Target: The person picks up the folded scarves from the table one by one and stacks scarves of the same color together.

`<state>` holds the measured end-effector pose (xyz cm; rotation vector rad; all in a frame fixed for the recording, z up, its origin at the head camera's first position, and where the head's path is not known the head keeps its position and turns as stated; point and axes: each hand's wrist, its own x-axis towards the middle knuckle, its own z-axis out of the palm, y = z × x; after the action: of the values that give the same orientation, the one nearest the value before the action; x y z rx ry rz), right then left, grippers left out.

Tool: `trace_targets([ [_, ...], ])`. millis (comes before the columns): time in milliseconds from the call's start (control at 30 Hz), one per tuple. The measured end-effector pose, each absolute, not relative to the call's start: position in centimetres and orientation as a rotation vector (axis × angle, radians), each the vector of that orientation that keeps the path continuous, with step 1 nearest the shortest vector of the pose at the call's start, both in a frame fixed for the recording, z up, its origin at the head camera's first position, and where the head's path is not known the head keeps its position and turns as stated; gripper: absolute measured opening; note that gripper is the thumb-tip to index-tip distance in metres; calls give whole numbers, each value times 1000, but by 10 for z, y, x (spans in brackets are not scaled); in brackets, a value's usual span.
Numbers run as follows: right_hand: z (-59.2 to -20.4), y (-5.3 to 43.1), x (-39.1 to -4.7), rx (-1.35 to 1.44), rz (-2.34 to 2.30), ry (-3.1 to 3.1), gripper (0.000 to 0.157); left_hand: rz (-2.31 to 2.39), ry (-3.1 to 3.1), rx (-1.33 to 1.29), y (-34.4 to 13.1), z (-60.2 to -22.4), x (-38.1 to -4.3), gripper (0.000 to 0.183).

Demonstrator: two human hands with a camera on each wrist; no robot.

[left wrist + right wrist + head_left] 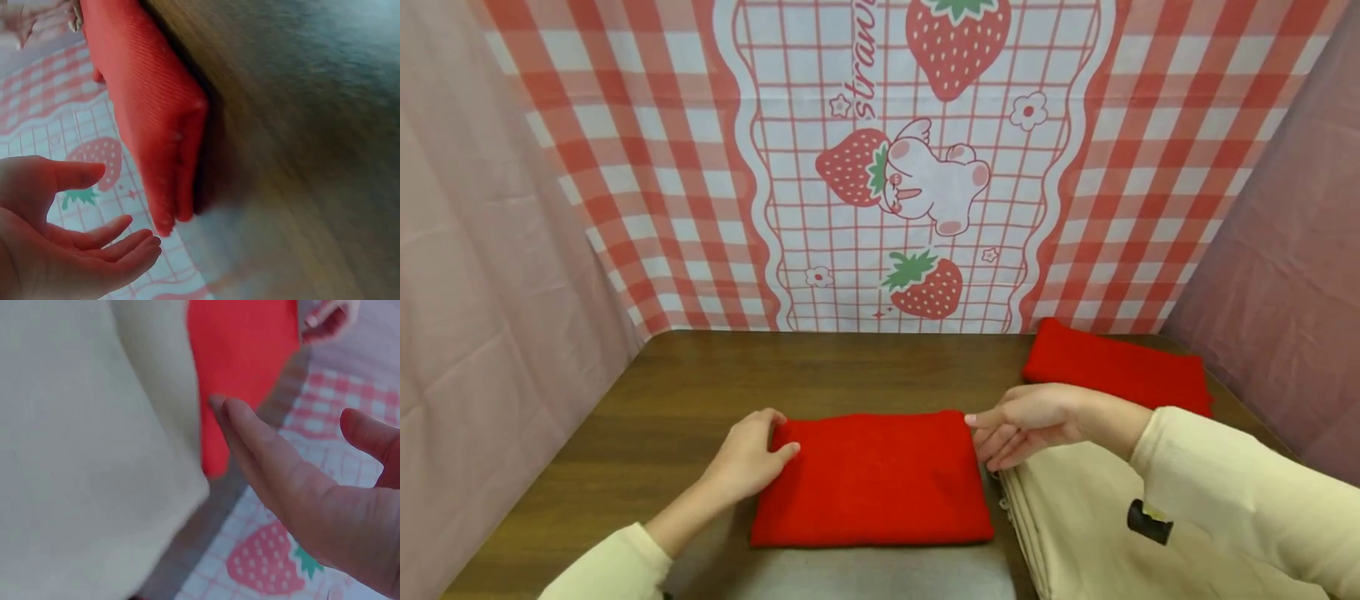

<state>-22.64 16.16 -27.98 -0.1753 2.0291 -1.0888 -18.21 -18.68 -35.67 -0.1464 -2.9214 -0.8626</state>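
A folded red ribbed cloth (876, 483) lies in the middle of the wooden table, its layered edge showing in the left wrist view. My left hand (748, 454) is at its far left corner, thumb and fingers spread apart with nothing between them. By the far right corner is my right hand (1030, 421), its fingers fairly straight and pointing at the cloth's edge. In the right wrist view the fingertips (219, 403) appear in front of the red cloth; whether they touch it I cannot tell.
Folded beige fabric (1090, 508) lies to the right, under my right forearm. Behind it a second folded red cloth (1112, 367) lies at the table's far right. A strawberry-print curtain (865, 300) hangs along the back, with pink drapes (497, 250) at both sides.
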Motion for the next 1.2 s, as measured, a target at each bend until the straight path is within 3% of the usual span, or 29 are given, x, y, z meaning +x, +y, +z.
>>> trace_targets([
  [367, -252, 199, -288, -162, -993, 2155, 62, -788, -3058, -471, -158, -358, -181, 43],
  [700, -245, 228, -323, -67, -886, 2347, 68, -602, -3073, -628, -146, -357, -179, 48],
  [1200, -275, 278, -363, 151, -834, 2345, 75, -565, -3149, -672, -143, -363, -183, 51],
])
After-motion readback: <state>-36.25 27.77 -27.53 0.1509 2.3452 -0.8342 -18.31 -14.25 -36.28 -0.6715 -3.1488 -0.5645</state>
